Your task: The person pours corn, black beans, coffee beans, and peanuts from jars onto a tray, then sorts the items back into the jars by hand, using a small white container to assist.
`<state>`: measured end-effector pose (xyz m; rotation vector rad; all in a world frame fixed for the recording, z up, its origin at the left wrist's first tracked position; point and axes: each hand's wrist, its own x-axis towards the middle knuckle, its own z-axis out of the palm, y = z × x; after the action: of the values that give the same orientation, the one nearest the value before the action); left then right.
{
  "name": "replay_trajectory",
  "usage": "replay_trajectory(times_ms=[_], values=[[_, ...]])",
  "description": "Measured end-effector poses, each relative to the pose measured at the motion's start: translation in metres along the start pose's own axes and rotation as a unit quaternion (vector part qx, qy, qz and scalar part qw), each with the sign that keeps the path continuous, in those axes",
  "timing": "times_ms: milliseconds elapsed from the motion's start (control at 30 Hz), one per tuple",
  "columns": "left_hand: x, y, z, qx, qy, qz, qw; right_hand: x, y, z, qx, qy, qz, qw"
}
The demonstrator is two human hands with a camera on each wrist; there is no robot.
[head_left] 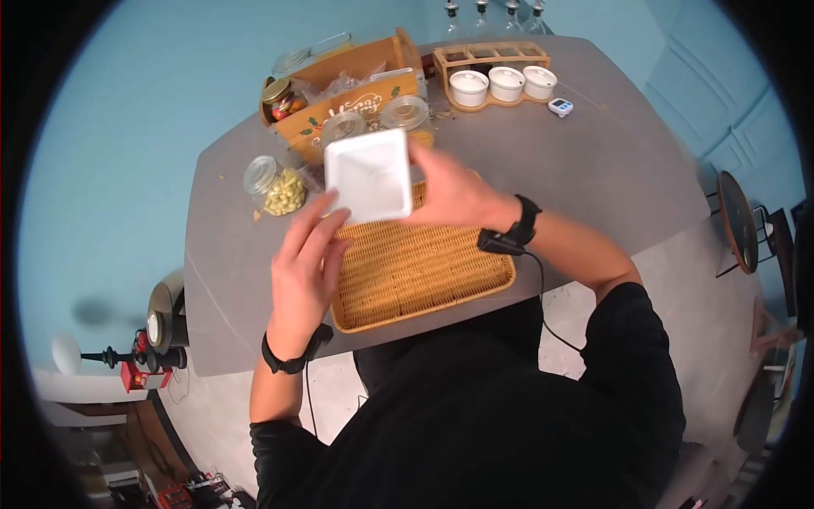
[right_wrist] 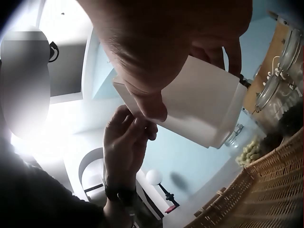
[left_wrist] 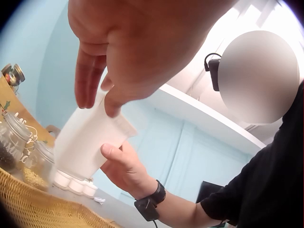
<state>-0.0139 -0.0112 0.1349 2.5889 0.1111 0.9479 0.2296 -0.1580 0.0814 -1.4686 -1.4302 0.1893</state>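
Note:
A white square container [head_left: 369,176] is held above a wicker basket [head_left: 424,267], its open side facing the head camera. My right hand [head_left: 458,191] grips it by the right side; in the right wrist view the thumb lies along the white wall [right_wrist: 199,99]. My left hand [head_left: 303,263] has its fingertips at the container's lower left corner. The left wrist view has the left fingers and thumb pinching the rim of the white container [left_wrist: 85,137], while the right hand [left_wrist: 126,168] holds the other side.
Behind the basket stand a jar of pale green pieces [head_left: 284,191], lidded glass jars [head_left: 405,114] and a wooden box [head_left: 339,114] with bags inside. Further right are a rack with white pots [head_left: 507,83] and a small timer [head_left: 560,107]. Glass bottles [head_left: 482,25] stand behind the rack.

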Motion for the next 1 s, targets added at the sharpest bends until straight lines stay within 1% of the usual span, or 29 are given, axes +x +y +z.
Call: replay_trajectory(times_ms=[33,67,133,200,233,300,400,500,600,700,800,900,1000], values=[[0.003,0.005,0.000,-0.005,-0.008,0.002,1.000,-0.004,0.020,-0.014,0.010,0.033,0.011,0.999],[-0.001,0.005,0.001,0.008,-0.037,0.025,0.999,-0.010,0.042,-0.031,0.020,0.064,0.022,0.998],[-0.018,-0.005,-0.001,0.035,-0.093,0.065,0.993,-0.020,0.072,-0.076,0.043,0.077,0.119,0.989],[-0.042,-0.025,0.001,0.027,-0.208,0.073,0.975,-0.032,0.127,-0.111,0.103,0.085,0.204,0.970],[-0.053,-0.033,0.003,0.023,-0.265,0.079,0.961,-0.037,0.150,-0.120,0.116,0.096,0.201,0.968],[-0.072,-0.039,0.010,0.013,-0.276,0.068,0.959,-0.044,0.189,-0.127,0.141,0.120,0.195,0.963],[-0.093,-0.041,0.009,-0.004,-0.294,0.043,0.955,-0.037,0.225,-0.122,0.115,0.125,0.198,0.965],[-0.111,-0.049,0.011,-0.009,-0.297,0.021,0.955,-0.018,0.228,-0.113,0.153,0.102,0.208,0.961],[-0.121,-0.056,0.013,0.005,-0.292,0.022,0.956,-0.003,0.240,-0.107,0.127,0.059,0.253,0.957],[-0.127,-0.059,0.013,0.012,-0.290,0.024,0.957,0.006,0.234,-0.104,0.132,0.041,0.280,0.950],[-0.132,-0.059,0.016,0.005,-0.281,0.030,0.959,0.008,0.230,-0.109,0.130,0.009,0.287,0.949],[-0.133,-0.062,0.018,0.005,-0.274,0.042,0.961,0.010,0.224,-0.114,0.087,-0.008,0.300,0.950],[-0.137,-0.066,0.020,0.004,-0.274,0.052,0.960,0.008,0.235,-0.121,0.076,-0.005,0.298,0.951]])
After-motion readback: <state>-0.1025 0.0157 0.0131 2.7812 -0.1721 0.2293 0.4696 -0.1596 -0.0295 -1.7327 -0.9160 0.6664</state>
